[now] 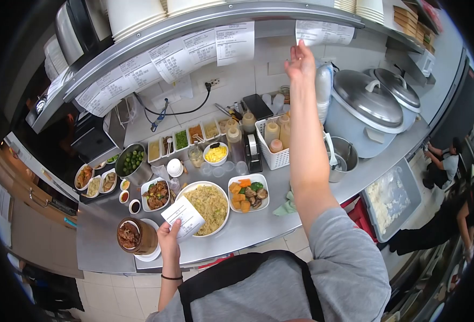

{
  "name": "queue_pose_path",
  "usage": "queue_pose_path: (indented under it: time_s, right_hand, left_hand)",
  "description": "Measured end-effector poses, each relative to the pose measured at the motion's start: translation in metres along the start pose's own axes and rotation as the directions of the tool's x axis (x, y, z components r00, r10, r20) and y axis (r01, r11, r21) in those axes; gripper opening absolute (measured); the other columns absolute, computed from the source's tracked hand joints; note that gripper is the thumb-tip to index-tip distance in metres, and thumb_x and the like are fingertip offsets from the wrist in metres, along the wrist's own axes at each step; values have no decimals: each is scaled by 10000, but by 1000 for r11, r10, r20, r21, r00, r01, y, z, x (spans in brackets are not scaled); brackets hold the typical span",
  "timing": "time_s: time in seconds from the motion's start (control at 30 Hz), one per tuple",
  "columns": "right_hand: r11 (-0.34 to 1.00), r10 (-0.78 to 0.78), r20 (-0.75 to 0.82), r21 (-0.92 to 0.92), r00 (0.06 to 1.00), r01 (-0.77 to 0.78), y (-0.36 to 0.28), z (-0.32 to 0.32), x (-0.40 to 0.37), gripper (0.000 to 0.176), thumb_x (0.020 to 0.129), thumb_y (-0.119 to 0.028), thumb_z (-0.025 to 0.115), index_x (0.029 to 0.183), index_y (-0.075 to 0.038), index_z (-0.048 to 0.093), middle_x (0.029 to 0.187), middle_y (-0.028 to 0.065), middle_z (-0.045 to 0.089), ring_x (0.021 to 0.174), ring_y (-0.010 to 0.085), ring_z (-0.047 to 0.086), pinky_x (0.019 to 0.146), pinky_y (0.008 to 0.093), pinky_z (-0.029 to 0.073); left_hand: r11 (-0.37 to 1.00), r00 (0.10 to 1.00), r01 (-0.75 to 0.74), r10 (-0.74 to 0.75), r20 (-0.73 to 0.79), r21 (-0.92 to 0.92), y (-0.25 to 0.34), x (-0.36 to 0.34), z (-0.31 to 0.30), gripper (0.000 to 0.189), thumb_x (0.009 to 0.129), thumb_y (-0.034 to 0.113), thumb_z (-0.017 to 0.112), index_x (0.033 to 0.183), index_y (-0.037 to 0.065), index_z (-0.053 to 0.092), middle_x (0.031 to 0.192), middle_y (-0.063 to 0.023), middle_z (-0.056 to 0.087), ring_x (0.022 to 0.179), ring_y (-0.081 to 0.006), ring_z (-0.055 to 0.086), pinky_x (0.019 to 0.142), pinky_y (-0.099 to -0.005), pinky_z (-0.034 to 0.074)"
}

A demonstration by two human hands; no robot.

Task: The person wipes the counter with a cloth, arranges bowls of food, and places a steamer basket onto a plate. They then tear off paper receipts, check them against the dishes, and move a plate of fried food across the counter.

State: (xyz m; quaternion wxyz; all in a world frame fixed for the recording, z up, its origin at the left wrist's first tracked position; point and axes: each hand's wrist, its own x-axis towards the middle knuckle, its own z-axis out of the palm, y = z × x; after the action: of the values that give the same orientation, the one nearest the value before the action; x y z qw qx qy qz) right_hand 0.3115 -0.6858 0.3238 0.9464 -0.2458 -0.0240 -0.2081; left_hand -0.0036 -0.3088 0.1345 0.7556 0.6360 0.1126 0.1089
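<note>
My left hand (169,240) pinches a printed order slip (184,217) between thumb and fingers, over the front edge of a large white bowl of fried rice (211,208). High up on the right, my right hand (302,65) reaches toward the rail, palm in view and fingers loosely curled apart. Its raised fingertip overlaps the lower left edge of another order slip (323,33) hanging there. Beside the rice stand a bowl of braised meat (156,195) and a square bowl of vegetables and mushrooms (248,194). A brown pot of meat (137,236) sits on a white plate at the left.
Several slips (169,63) hang from the metal shelf edge (204,19). Behind the bowls are topping containers (181,139), a white basket of squeeze bottles (273,155) and a steel pot of green fruit (134,163). Large lidded cookers (367,107) stand right; people work beyond.
</note>
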Motion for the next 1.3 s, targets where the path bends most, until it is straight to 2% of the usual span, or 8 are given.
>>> queue_pose_path:
  time_s: [0.1,0.3,0.37,0.6,0.83,1.03,1.23,1.3]
  right_hand:
    - [998,-3,181,-55,984,13,28,-26,-14,172,703,-210,676,821,-173,557,819,-56,542,893,90,459,893,425,186]
    - [971,235,152,-77,960,-226,54,16,-77,247,708,-283,688,856,-146,546,769,-16,535,855,109,461,855,468,223]
    - [981,188,336,-107,923,-161,54,31,-58,478,713,-336,675,1095,-124,481,1098,25,502,1095,168,393,978,461,96]
    - [970,153,150,166,977,-177,-28,-5,15,736,699,-443,658,1282,-108,359,1386,124,223,1273,245,212,993,522,-18]
    - [986,148,134,57,980,-157,1,-52,0,129,763,-235,614,878,-180,596,792,-64,588,994,139,442,925,443,162]
    - [941,330,115,33,937,-336,18,1,-64,158,743,-244,642,878,-199,574,837,-76,578,873,75,477,878,394,204]
    - [968,247,231,-94,941,-231,-2,7,-32,433,734,-440,618,1036,-148,513,968,-19,567,1013,156,440,954,505,115]
    - [983,183,64,3,981,-184,-32,-12,7,692,728,-554,562,1216,-89,407,1263,60,427,1213,198,284,972,499,62]
  left_hand:
    - [1000,1000,-9,9,3,16,-2,5,6,213,808,66,585,992,-42,593,911,-85,629,773,-107,580,709,-231,450]
    - [1000,998,-3,2,68,22,4,13,24,203,808,65,585,979,-43,603,891,-80,634,764,-97,574,700,-228,444]
    - [1000,998,-9,8,66,25,2,13,26,204,808,67,586,978,-45,601,890,-81,633,760,-96,573,697,-228,445]
    - [999,999,-11,9,50,35,-5,12,19,213,805,75,591,978,-50,595,887,-79,630,751,-101,575,687,-233,453]
    - [1000,998,-2,0,69,25,-7,16,23,216,809,72,584,989,-47,593,900,-82,628,760,-101,575,690,-230,449]
    - [998,994,-33,27,104,53,-2,21,37,212,812,71,581,987,-47,595,902,-81,627,759,-97,569,685,-227,444]
    - [996,995,-34,25,95,86,-8,20,35,217,814,81,581,987,-50,594,900,-80,627,755,-98,570,679,-229,446]
    - [996,995,-29,21,102,79,-5,19,34,217,816,83,580,986,-50,594,901,-80,627,761,-100,570,684,-230,445]
